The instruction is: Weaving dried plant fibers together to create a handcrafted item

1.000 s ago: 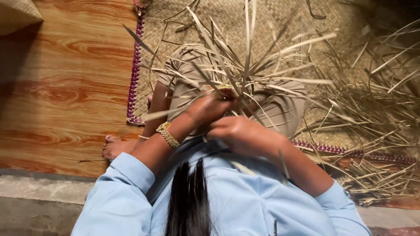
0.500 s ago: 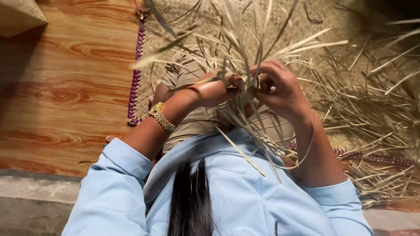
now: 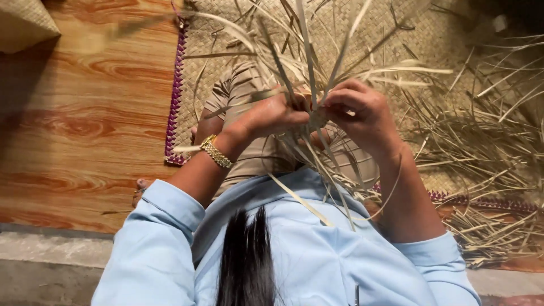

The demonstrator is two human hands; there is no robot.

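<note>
bundle of dried leaf strips [image 3: 309, 73] is clamped in both grips: left hand [image 3: 271, 115] and right hand [image 3: 362, 116], held above woven mat [image 3: 430, 34], near its purple-trimmed left edge.

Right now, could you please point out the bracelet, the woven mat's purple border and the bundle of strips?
bracelet [image 3: 216, 152], head view, on its gold links.
purple border [image 3: 174, 107], head view, mid left edge.
bundle of strips [image 3: 315, 120], head view, gathered centre between hands.

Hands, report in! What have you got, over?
Left hand and right hand both gripping the bundle of dried leaf strips, held over the lap. Strips fan out. Loose strip pile lies right on the woven mat. Nothing blocking.
</note>
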